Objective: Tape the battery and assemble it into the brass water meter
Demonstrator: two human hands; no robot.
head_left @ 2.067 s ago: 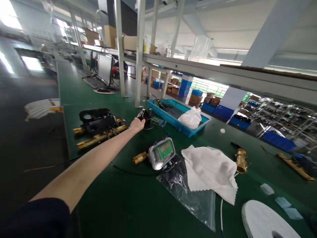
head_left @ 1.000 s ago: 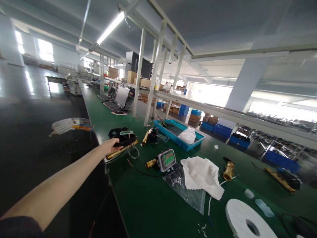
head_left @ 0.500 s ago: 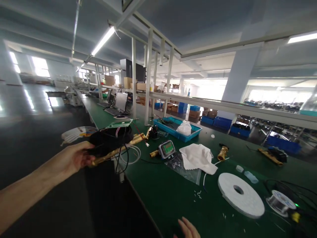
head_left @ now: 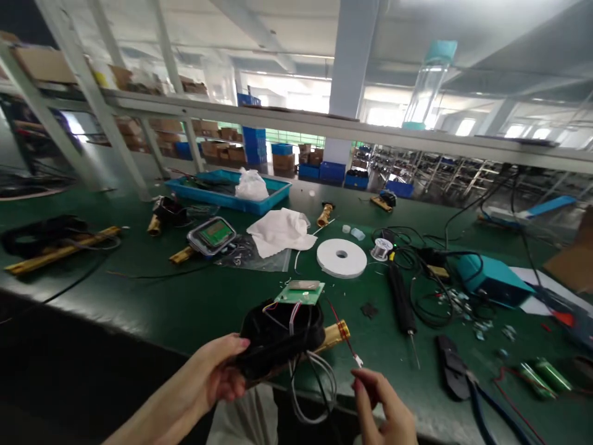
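Over the near edge of the green tabletop (head_left: pixel 139 296), what's the left hand (head_left: pixel 215 371) doing?

Its fingers (head_left: pixel 234 352) curl closed under a black, soft-looking housing (head_left: pixel 278 340). A flat green circuit board (head_left: pixel 301 292) rests on top, and a brass pipe (head_left: pixel 334 337) juts out to the right. Loops of grey and black wire (head_left: pixel 315 395) hang past the edge.

And the right hand (head_left: pixel 382 408)?

It's raised just beside the pipe's end. Its thumb and forefinger nearly meet below a thin red wire (head_left: pixel 343 329), but I can't tell whether they've got it.

How much room is around them?

A wide strip of smooth green surface runs between the board and the white ring (head_left: pixel 341 258). Beyond that ring lies a crumpled white cloth (head_left: pixel 278 232). To its right sit a small solder spool (head_left: pixel 380 249), a black soldering iron (head_left: pixel 402 296) and a tangle of black cable (head_left: pixel 430 296). Farther right stands a teal box (head_left: pixel 491 281) with angled faces.
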